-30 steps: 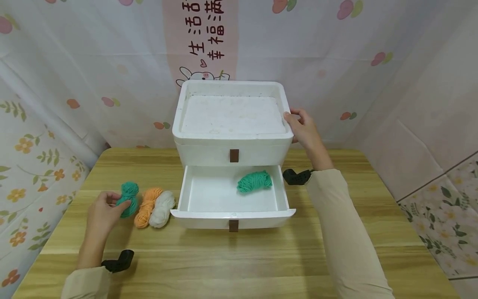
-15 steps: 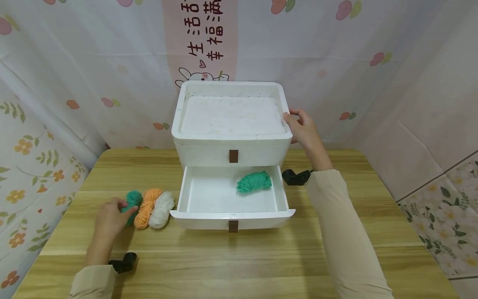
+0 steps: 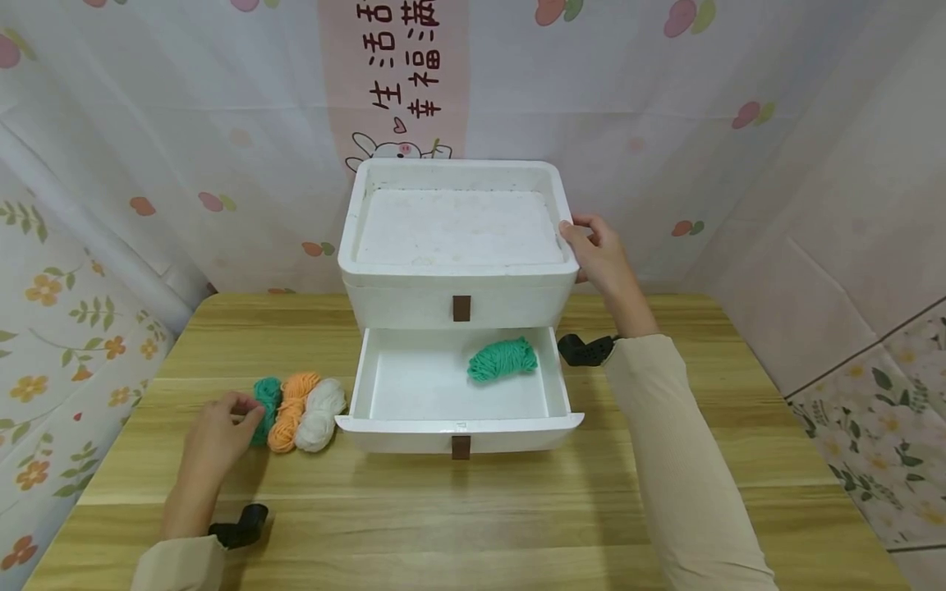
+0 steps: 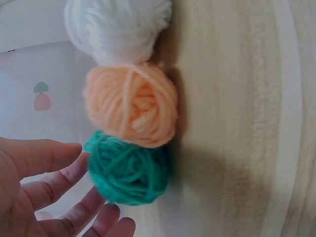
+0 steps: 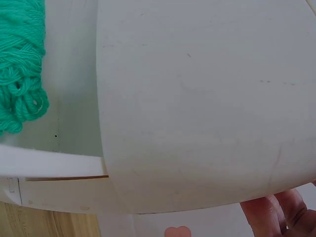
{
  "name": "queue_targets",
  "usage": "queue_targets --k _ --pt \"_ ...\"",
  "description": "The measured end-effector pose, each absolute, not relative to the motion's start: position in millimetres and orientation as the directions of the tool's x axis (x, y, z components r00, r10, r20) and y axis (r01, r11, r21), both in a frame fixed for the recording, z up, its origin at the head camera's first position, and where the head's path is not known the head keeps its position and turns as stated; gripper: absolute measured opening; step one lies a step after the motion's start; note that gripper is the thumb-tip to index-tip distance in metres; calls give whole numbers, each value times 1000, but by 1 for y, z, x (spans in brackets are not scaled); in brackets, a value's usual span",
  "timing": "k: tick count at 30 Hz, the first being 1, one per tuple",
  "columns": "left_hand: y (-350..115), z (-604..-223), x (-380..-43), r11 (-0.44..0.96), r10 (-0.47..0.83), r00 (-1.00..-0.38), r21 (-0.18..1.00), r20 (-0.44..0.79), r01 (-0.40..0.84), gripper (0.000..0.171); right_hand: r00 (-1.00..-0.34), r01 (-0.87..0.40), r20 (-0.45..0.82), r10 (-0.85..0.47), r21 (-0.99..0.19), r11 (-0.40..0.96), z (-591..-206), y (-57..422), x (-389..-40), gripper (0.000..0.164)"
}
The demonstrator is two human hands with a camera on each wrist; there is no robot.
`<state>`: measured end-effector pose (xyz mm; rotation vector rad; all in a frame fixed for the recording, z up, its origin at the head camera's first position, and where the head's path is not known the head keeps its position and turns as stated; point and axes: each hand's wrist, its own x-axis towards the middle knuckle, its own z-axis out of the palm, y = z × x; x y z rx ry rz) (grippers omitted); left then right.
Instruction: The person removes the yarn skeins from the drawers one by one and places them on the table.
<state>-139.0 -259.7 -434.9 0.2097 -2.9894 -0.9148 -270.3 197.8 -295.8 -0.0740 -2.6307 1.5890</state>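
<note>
Toward the worktop's left edge (image 3: 126,492), the empty, loosely spread left hand (image 3: 219,435) is beside green yarn (image 4: 132,173), probably light, soft, best pinched mid-bundle; the right hand (image 3: 604,258) grips the box rim (image 3: 458,269).

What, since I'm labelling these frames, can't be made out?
Upper drawer, inside: head view, hidden by its closed front.
Left green yarn, left side: head view, partly behind the left hand.
White yarn, upper part: left wrist view, cut by top edge.
Right green yarn, remainder: right wrist view, cut by left edge.

Four yarn skeins (image 3: 269,402) (image 3: 293,410) (image 3: 321,414) (image 3: 502,359), two drawers (image 3: 399,308) (image 3: 414,386), two hands (image 3: 218,439) (image 3: 604,258).
</note>
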Motion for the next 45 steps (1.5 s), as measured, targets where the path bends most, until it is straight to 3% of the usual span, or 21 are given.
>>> queue_targets --k 11,24,37,45 --pt "-252 -411 -137 820 -94 -995 564 -31 -95 34 -997 8 29 71 -882 471 -296 199 -270 58" --pt "-194 -343 -133 817 53 -984 560 173 142 34 -997 6 30 70 -888 460 -295 199 -271 58" --pt "-132 -275 -155 745 306 -935 565 182 354 25 -997 13 21 71 -894 449 -295 200 -270 58" --pt "-86 -269 -180 722 527 -845 477 91 501 24 -998 18 11 62 -894 449 -295 201 -271 58"
